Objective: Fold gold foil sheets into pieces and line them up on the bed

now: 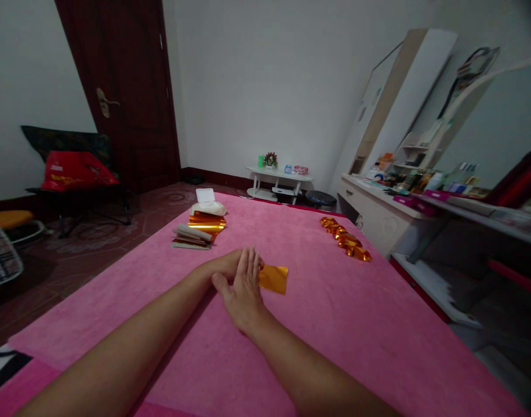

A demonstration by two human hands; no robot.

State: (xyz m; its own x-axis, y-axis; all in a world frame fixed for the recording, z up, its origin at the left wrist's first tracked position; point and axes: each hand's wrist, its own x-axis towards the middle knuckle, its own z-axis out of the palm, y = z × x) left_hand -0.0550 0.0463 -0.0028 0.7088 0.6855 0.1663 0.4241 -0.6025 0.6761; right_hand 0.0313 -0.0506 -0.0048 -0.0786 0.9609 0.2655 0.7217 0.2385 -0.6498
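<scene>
1. Two hands meet over the pink cloth (326, 313): the right hand (246, 295) lies across the left hand (231, 263).
2. Right fingers (250, 263) are straight and together, thumb apart; left fingers are mostly hidden, so their state I cannot tell.
3. One gold sheet (276, 279) is on the cloth, just beside the right fingers.

Foil sheet (275, 279) on the cloth (335, 330), paper stack (191, 235) behind left, foil pieces (344, 237) behind right.

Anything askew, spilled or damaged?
The stack of thin, mostly grey sheets near the left edge of the soft pink cloth looks askew: its edges don't line up. The flat gold sheet beside the right hand looks undamaged; no spill shows.
</scene>
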